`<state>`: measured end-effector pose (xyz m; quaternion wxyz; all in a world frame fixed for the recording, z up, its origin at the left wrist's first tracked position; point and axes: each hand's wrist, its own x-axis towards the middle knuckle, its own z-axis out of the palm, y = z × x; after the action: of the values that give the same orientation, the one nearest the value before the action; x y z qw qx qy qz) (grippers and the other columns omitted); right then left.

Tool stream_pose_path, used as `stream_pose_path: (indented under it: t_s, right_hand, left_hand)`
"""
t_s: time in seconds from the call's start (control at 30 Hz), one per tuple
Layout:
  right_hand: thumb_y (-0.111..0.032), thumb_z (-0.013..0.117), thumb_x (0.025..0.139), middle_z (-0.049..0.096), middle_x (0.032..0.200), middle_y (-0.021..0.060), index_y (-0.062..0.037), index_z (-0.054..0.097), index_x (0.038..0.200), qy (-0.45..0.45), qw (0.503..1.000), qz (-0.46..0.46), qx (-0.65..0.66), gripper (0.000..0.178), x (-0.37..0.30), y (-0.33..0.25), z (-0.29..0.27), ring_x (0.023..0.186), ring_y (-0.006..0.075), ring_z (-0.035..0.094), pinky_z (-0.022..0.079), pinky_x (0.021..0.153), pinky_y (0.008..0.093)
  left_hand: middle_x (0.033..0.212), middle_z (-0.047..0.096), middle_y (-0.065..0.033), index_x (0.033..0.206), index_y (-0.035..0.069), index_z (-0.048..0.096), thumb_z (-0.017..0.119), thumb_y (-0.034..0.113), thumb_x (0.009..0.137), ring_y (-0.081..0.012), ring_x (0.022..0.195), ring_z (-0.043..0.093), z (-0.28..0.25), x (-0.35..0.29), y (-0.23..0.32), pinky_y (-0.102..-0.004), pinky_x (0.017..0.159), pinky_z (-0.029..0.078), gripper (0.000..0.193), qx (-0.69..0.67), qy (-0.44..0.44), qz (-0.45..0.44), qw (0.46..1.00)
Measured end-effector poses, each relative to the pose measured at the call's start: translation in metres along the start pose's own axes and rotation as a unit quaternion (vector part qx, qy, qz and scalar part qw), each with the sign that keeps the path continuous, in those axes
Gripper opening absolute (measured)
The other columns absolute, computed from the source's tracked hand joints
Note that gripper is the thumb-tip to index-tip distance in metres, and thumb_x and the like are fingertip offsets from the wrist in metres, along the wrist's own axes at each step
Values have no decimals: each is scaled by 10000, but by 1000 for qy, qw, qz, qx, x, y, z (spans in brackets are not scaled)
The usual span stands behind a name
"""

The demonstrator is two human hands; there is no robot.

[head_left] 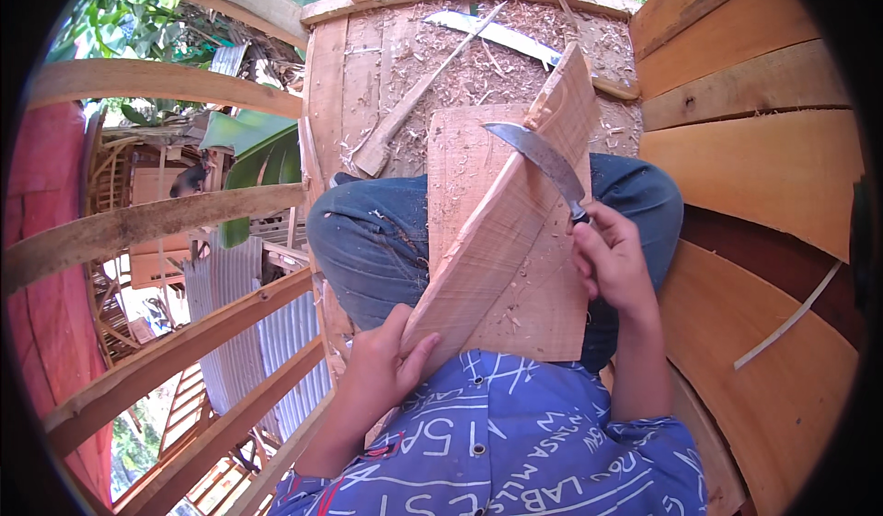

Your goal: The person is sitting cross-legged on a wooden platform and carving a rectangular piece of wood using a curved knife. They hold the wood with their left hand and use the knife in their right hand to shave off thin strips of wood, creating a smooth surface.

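Note:
My left hand (379,358) grips the lower end of a rough wooden plank (492,263), thumb over its near face. The plank stands tilted on edge, slanting from lower left to upper right. In my right hand (612,257) is a curved knife (552,162), its dark handle mostly covered by my fingers. Its hooked blade crosses the upper part of the plank and points left; whether it touches the wood I cannot tell. Beneath lies a flat, wide board (543,323) across my crossed legs, scattered with chips.
Past my legs, wood shavings (460,74) cover the floor around a long machete (506,40) and a paddle-shaped stick (405,116). A plank wall (745,166) stands close on the right, with a thin strip (791,318) against it. Wooden rails (156,222) run along the left.

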<state>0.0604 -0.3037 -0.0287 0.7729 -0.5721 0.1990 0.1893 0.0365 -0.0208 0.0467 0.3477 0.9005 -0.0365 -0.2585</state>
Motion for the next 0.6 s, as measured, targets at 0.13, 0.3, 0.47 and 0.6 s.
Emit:
stream_pose_path:
  t_s: [0.13,0.3,0.47,0.6]
  right_hand:
    - [-174,598,967,482,561,-35,-4,590,1029,-6,1000,-27,-10,182,0,4,-1,399,26,404,308,371,195]
    - [-220,545,991,451,532,-24,-20,566,939,-118,992,27,-40,208,-4,2,-1,371,39,378,303,335,200]
    - [-190,592,971,489,550,-18,10,616,993,-98,995,23,12,202,-1,8,-10,384,36,401,319,365,208]
    - [-190,595,969,484,548,-20,2,618,973,-70,998,9,1,193,-1,12,-2,381,35,402,314,360,204]
  left_hand:
    - [697,593,-246,943,8,523,695,180,870,-456,709,624,-1,1,1,-431,572,469,254,8,-3,10,1000]
    - [712,594,-248,944,8,521,694,188,869,-449,721,629,0,1,-7,-422,589,472,261,-12,-3,-11,1000]
    - [710,591,-249,941,4,518,690,182,869,-448,719,629,1,2,-5,-423,583,470,258,-8,0,6,1000]
    - [715,591,-254,944,0,519,690,180,869,-448,725,630,3,1,-5,-422,582,473,259,-24,12,5,1000]
